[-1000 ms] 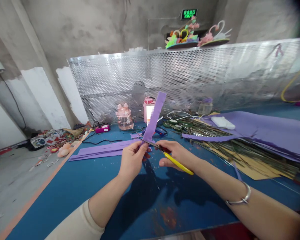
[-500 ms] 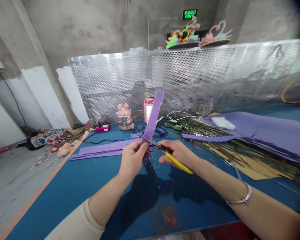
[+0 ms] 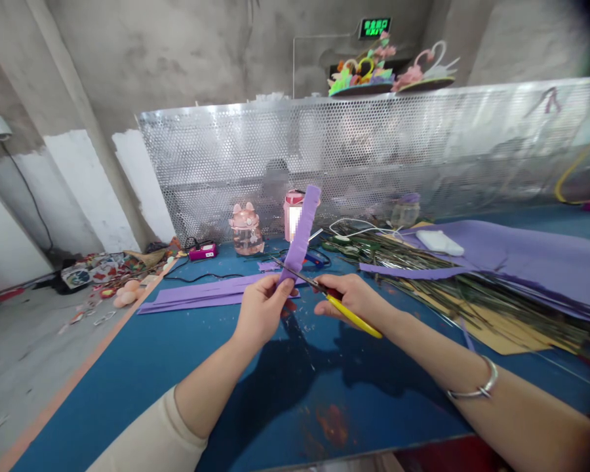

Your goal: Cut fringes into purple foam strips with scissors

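Note:
My left hand (image 3: 264, 307) pinches the lower end of a purple strip (image 3: 302, 233), which stands up from the fingers and leans slightly right. Small notches show along the strip's edge. My right hand (image 3: 351, 300) is closed on scissors with yellow handles (image 3: 356, 319). Their blades lie across the strip just above my left fingertips. Behind my left hand, more purple strips (image 3: 191, 295) lie flat on the blue table (image 3: 177, 367).
A pink-lidded jar (image 3: 246, 231) and a pink bottle (image 3: 292, 213) stand at the back by the perforated metal panel (image 3: 216, 157). To the right lie many thin dark stems (image 3: 423, 288), a large purple sheet (image 3: 511, 255) and a white object (image 3: 440, 242).
The upper end of the purple strip has dropped a little. Both hands and the scissors stay in nearly the same place, with a slight shift of the whole view.

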{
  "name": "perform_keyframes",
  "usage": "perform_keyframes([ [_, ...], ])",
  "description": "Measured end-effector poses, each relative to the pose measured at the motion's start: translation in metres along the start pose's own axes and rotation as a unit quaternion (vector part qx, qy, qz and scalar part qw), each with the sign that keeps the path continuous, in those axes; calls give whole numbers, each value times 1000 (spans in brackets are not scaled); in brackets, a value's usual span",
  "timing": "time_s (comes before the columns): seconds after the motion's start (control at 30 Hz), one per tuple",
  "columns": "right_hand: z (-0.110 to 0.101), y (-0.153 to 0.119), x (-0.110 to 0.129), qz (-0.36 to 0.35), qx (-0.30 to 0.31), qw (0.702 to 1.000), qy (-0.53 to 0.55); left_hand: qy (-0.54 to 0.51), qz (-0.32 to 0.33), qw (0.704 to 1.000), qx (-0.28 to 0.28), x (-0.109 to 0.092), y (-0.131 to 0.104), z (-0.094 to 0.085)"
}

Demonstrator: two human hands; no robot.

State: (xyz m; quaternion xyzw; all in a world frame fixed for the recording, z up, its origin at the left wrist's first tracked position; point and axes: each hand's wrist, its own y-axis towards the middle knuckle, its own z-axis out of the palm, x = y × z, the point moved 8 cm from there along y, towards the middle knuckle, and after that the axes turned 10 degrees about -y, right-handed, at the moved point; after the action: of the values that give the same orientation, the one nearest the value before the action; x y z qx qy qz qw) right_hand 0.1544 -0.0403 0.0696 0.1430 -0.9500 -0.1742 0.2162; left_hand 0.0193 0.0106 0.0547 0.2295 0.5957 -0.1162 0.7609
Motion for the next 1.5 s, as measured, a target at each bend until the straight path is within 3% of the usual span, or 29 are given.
perform_keyframes([
  [0.33, -9, -1, 14, -41, -9, 998, -54, -23, 34, 998, -55, -7, -1, -10],
  [0.83, -8, 0, 17, -40, -14, 999, -33, 4, 31, 999, -16, -5, -3, -1],
  [1.5, -10, -2, 5, 2, 0, 1000, -17, -6, 21, 1000, -12, -4, -3, 1],
])
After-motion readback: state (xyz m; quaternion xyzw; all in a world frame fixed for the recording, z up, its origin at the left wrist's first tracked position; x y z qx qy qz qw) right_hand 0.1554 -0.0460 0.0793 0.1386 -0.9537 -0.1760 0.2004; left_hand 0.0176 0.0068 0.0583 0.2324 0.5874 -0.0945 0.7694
